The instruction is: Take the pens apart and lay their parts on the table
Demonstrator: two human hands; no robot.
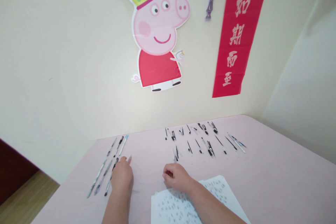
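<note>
My left hand (122,175) lies on the pink table (275,182), fingers reaching forward, its fingertips touching a dark pen (111,175) at the edge of a row of assembled pens (101,178). Three more pens (118,145) lie farther back. My right hand (176,177) rests curled beside a sheet of written paper (189,203), fingers bent in; whether they hold anything is hidden. Just beyond the right hand lie a couple of pen parts (175,154).
Several loose pen parts, refills and caps (207,138) are laid in rows at the back of the table. Behind stands a cream wall with a cartoon pig sticker (157,35) and a red banner (236,35). The table's left edge drops to a wooden floor (26,199).
</note>
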